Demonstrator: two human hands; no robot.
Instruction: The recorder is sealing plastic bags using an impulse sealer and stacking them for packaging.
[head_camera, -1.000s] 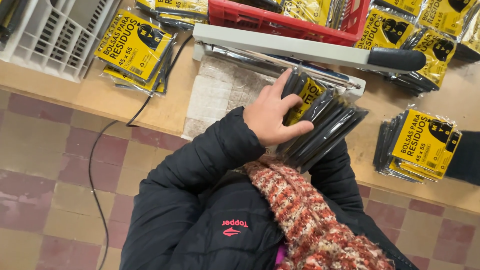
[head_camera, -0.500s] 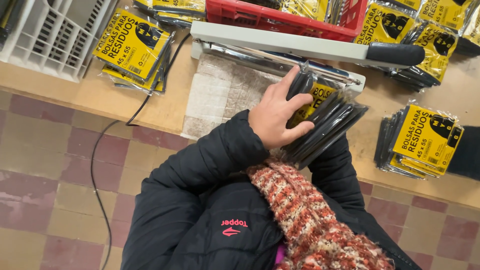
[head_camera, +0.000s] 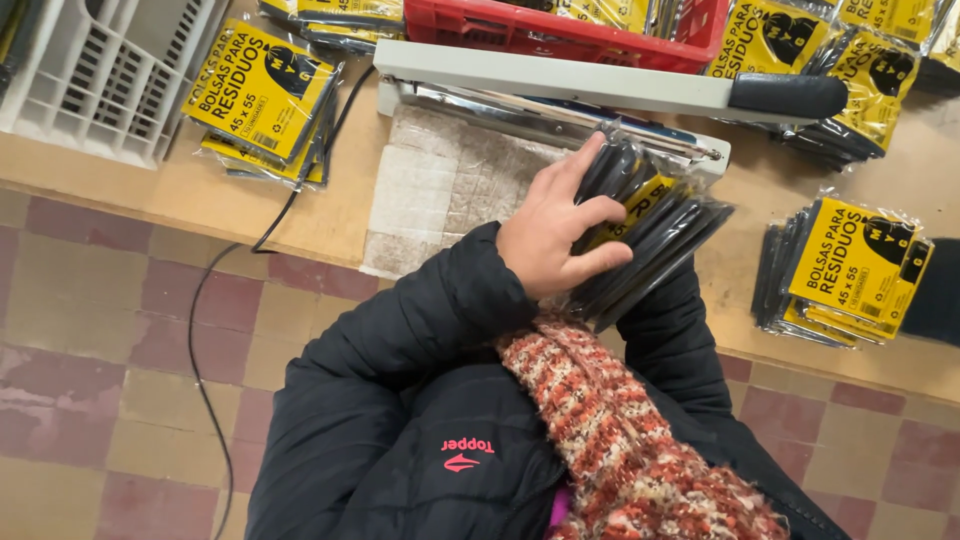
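Observation:
My left hand (head_camera: 556, 236) grips a clear packet of folded black bags with a yellow label (head_camera: 648, 238), held against my chest just in front of the heat sealer (head_camera: 560, 85). The packet's open top points toward the sealer's jaw. The sealer's long grey arm with its black handle (head_camera: 790, 95) is raised above the base. My right hand is hidden under the packet; only its black sleeve (head_camera: 668, 335) shows.
Sealed packets with yellow labels lie on the wooden bench at left (head_camera: 265, 95) and right (head_camera: 850, 265). A red crate (head_camera: 560, 25) with more packets stands behind the sealer, a white plastic crate (head_camera: 95, 70) at far left. A black cable (head_camera: 205, 330) hangs to the tiled floor.
My left hand has shifted its fingers on the packet and nudged it slightly toward the sealer. Otherwise things stand as before.

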